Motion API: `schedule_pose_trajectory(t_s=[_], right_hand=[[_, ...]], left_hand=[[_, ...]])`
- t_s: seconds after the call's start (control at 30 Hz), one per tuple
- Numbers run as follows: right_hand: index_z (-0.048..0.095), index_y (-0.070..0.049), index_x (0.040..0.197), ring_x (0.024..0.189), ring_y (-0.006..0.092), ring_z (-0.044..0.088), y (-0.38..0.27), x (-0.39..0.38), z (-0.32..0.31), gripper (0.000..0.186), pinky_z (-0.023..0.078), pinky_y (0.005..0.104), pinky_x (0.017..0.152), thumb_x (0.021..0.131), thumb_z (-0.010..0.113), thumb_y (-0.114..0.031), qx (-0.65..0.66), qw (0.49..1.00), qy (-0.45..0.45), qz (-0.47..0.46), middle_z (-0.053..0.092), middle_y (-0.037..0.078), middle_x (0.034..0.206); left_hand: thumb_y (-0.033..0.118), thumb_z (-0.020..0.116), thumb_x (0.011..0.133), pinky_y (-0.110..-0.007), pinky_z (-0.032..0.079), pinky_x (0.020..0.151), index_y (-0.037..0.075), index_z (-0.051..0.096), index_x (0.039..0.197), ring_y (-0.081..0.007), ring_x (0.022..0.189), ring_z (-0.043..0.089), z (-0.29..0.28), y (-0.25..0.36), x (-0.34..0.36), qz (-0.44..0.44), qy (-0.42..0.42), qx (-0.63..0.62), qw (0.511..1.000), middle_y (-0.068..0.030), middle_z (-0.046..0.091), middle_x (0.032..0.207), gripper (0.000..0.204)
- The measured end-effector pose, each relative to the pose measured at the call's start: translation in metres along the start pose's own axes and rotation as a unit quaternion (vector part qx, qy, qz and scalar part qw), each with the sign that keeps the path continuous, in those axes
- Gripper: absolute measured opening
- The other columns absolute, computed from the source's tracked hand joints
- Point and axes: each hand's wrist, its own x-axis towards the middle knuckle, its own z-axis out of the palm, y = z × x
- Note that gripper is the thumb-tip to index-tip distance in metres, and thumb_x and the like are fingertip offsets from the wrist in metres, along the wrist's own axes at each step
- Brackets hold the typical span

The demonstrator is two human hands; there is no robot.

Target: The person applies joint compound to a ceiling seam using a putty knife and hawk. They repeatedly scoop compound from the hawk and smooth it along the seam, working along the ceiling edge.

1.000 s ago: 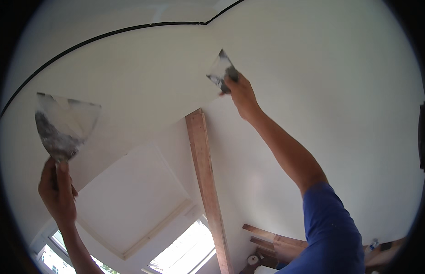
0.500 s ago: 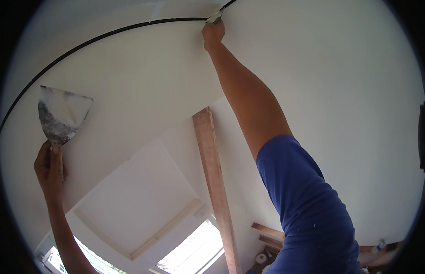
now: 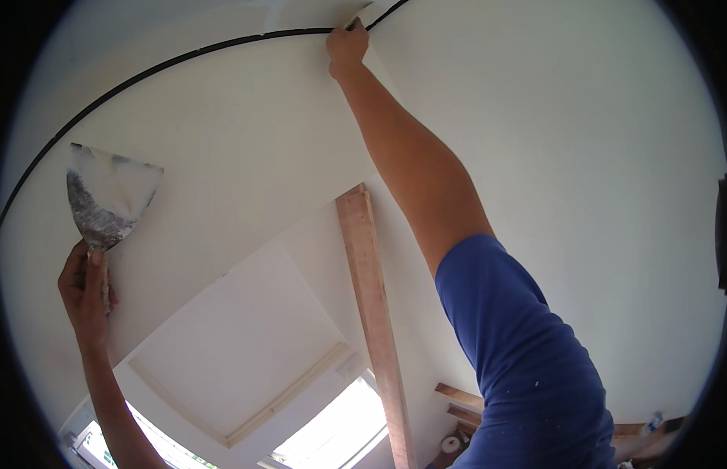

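Observation:
My left hand (image 3: 86,289), at the left, is closed round the handle of a broad putty knife (image 3: 113,195). Its blade points up and carries a patch of white filler over grey, stained metal. High at the top middle, my right hand (image 3: 348,53) grips a smaller putty knife (image 3: 352,23), largely hidden by the fingers. That hand is up against a black strip (image 3: 183,56), which curves along the top of the pale surface (image 3: 223,141). Whether the small blade touches the strip I cannot tell.
A reddish wooden beam (image 3: 369,289) slants down the middle, left of my blue-sleeved right arm. Bright windows (image 3: 336,426) and a recessed white panel (image 3: 246,344) lie below. At the lower right are short timbers (image 3: 461,397) and a clear bottle (image 3: 652,424).
My right hand has shifted slightly left along the black strip, and less of its small knife shows. The left hand stays in nearly the same place with the broad knife.

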Motion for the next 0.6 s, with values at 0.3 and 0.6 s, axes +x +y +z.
schedule_pose_trajectory(t_s=[0.3,0.6], right_hand=[[0.057,0.009,0.134,0.118,0.0436,0.061,-0.072,-0.122,0.083,0.043,0.048,0.0465,0.102,0.092,0.054,0.002,-0.026,0.996,0.029,-0.085,0.062,0.028,0.125],[0.062,0.006,0.126,0.111,0.045,0.067,-0.047,-0.122,0.018,0.034,0.052,0.0491,0.095,0.096,0.049,-0.003,-0.099,0.984,-0.018,-0.149,0.072,0.028,0.113]], left_hand=[[0.033,0.064,0.105,-0.022,0.036,0.043,-0.002,0.067,0.122,-0.0007,0.049,0.038,0.001,0.006,-0.001,-0.015,-0.009,-0.001,1.0,0.008,0.044,0.063,0.039],[0.032,0.065,0.105,-0.022,0.036,0.043,0.0,0.067,0.126,-0.0001,0.051,0.039,0.003,0.0,-0.002,-0.008,0.016,0.005,1.0,0.0084,0.046,0.064,0.039]])
